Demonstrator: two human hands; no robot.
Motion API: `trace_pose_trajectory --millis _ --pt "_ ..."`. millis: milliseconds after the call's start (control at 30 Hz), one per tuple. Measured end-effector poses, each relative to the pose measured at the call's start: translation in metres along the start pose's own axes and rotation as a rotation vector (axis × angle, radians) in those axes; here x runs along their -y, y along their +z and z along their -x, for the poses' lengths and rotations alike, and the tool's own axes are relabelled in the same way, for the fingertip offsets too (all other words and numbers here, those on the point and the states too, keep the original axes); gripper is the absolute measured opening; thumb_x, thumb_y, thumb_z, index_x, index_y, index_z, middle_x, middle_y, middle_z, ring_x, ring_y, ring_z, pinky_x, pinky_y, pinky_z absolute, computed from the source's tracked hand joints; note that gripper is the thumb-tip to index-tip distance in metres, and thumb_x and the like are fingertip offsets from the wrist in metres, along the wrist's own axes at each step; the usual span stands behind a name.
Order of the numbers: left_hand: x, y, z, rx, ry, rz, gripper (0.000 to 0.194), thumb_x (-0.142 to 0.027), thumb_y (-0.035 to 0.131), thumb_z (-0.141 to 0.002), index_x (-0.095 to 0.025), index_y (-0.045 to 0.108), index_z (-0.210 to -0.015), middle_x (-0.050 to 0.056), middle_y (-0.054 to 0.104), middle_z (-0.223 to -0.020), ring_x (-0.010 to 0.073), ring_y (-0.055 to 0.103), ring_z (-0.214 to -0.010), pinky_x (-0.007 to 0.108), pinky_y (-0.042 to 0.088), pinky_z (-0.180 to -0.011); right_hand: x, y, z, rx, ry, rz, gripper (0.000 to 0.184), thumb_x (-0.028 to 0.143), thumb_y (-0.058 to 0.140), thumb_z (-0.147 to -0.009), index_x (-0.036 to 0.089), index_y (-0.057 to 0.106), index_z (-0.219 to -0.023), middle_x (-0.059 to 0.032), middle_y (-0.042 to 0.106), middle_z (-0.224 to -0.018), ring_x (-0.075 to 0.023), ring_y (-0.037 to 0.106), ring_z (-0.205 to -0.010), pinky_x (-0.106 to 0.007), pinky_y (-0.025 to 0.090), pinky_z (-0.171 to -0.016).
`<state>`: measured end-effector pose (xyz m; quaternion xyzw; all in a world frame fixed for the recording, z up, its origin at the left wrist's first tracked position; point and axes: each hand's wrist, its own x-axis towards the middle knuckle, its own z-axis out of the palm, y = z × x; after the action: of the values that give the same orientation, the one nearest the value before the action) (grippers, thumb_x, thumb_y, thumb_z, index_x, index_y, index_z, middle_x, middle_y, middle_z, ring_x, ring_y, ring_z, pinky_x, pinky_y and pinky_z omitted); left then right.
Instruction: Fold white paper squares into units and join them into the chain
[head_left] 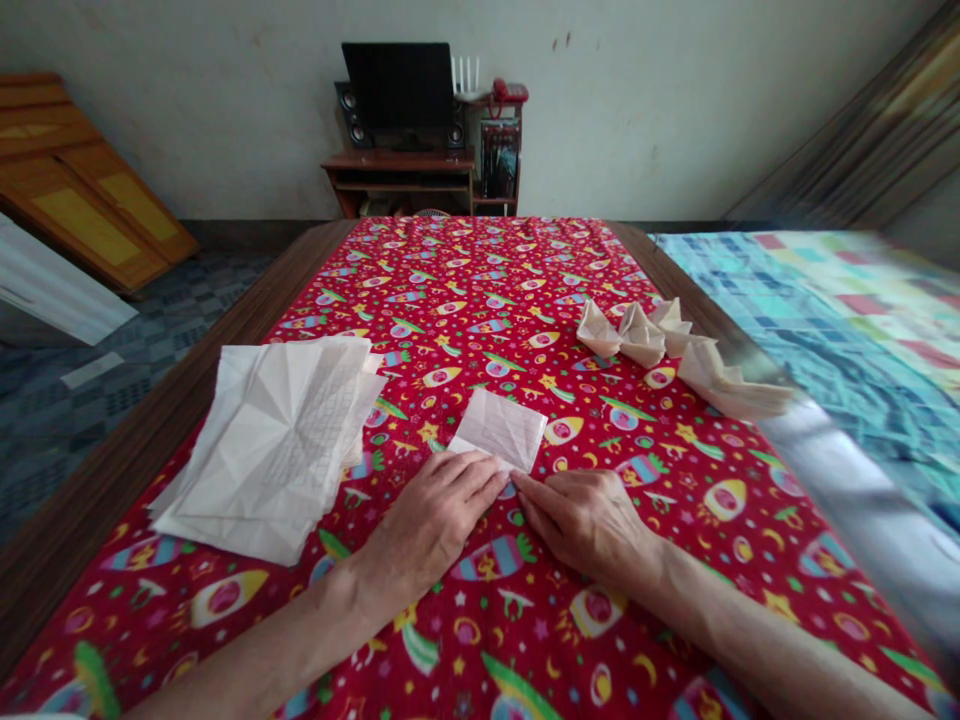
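Observation:
A small folded white paper (501, 428) lies on the red patterned tablecloth (480, 300) in front of me. My left hand (431, 520) lies flat with fingers stretched out, its fingertips pressing the paper's near left corner. My right hand (581, 515) rests beside it, fingers extended toward the paper's near edge and touching it. Neither hand grips anything.
A stack of creased white sheets (274, 445) lies to the left. Several folded paper shapes (675, 350) sit at the right near the table edge. A bed with a checked cover (840, 330) stands on the right. A desk with a monitor (397, 85) is against the far wall.

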<state>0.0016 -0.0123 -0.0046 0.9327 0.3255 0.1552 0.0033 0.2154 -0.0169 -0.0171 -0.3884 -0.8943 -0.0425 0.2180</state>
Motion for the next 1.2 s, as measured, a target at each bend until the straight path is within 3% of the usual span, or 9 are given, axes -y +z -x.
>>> trace_pose_trajectory --millis 767,1200 --pt "-0.001 -0.006 0.009 0.144 -0.048 -0.044 0.042 -0.013 0.041 -0.094 -0.021 0.044 -0.135 0.002 0.049 -0.137 0.0192 0.042 -0.125 0.037 0.034 -0.105 0.001 0.002 0.001 -0.012 0.066 0.043 0.025 0.024 0.045 -0.091 0.018 0.066 -0.08 0.002 0.059 -0.053 -0.0085 0.047 -0.046 -0.027 0.022 -0.049" --pt "0.002 -0.012 0.031 0.092 -0.096 -0.112 0.049 -0.004 0.041 -0.086 -0.022 0.05 -0.13 0.002 0.051 -0.136 0.0208 0.041 -0.125 0.038 0.036 -0.103 0.002 0.001 0.001 -0.035 0.072 0.057 0.028 0.025 0.043 -0.092 0.018 0.07 -0.088 0.0016 0.059 -0.052 -0.0083 0.047 -0.045 -0.027 0.02 -0.049"
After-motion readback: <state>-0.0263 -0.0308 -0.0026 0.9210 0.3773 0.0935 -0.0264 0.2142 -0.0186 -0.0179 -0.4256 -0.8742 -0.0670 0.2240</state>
